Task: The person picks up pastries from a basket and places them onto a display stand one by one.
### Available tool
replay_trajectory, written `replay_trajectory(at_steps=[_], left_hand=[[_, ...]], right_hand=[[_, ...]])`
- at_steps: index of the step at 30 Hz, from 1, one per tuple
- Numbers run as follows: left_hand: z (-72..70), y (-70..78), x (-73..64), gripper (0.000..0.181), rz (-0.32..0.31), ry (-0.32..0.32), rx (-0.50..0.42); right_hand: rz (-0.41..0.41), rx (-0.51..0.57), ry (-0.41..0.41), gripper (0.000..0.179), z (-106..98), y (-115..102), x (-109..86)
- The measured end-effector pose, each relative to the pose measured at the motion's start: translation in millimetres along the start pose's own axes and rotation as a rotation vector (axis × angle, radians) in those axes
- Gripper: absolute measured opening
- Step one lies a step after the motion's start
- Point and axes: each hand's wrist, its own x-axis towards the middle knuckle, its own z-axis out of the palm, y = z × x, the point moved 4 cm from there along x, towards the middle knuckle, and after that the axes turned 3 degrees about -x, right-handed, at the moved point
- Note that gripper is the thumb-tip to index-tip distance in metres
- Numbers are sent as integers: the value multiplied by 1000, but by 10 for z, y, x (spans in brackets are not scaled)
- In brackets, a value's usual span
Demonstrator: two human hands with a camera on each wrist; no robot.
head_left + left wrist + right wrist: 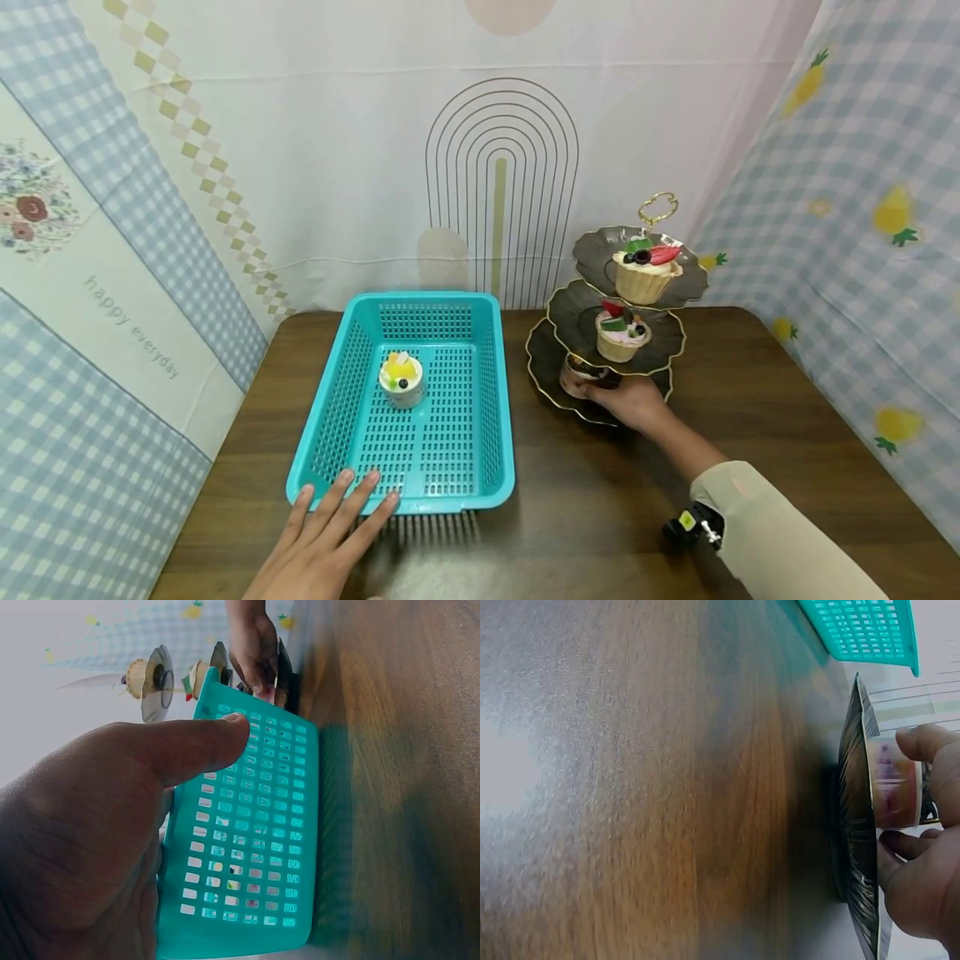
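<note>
My right hand [630, 400] reaches under the middle plate of a three-tier dessert stand [555, 312]. Its thumb and fingers stand on opposite sides of a cupcake [895, 787] in a printed paper cup, at the bottom plate [859, 825]. Part of this cupcake's dark topping is hidden by the plate above in the head view. With its fingers spread and nearly straight, my left hand [318, 542] lies at the near rim of a turquoise basket [504, 417]. A cupcake with yellow fruit [402, 381] stands inside the basket.
On the stand's top plate is a cupcake with red and green fruit [647, 275]; a pink-creamed cupcake [622, 335] sits on the middle one. A gold handle [658, 208] tops the stand. Patterned cloth [337, 167] hangs behind the wooden table [585, 533].
</note>
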Motion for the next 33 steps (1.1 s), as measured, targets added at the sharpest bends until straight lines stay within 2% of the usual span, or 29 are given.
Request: replay_trajectory(at_steps=[4,9,14,19,23,27,30,33], left_hand=[[8,-6,-1,102,-6,12,-14],[3,2,-2,102,-8,16,-18],[2,9,-5,97,-10,21,-16],[6,20,-6,90,-13,50,-25],[6,23,-5,89,-11,57,-17],[1,23,-3,88,-13,55,-17],[-2,24,-1,88,-14,49,-20],[-4,24,-2,88,-12,40,-13]], right_hand=[[1,-69,25,62,-54,-5,-46],[-24,-152,93,53,-152,-39,-165],[-156,-255,136,42,-206,-152,-269],[-241,-373,84,36,-230,-322,-378],[-290,-334,-2,32,-217,-469,-438],[-354,-265,-30,25,-222,-627,-444],[-389,-194,-64,19,-227,-739,-444],[-436,-97,-153,22,-195,-854,-437]])
